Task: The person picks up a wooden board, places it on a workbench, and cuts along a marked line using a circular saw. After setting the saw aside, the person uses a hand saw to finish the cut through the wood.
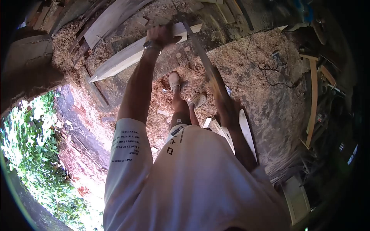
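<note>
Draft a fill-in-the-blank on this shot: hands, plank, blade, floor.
1. The left hand wears a ___ on its wrist and grips the pale wooden plank.
2. The right hand holds a long metal blade that crosses the ___ beside the left hand.
3. A thin ___ cable lies on the sawdust-covered ground.

Missing words: watch; plank; black

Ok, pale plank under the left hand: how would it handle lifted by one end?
Probably stiff: the plank runs straight, no visible sag. Likely light for its size: thin, pale wood. Long and narrow, so held near one end by the left hand alone, with the right hand on a long blade, it may swing or tip.
</note>
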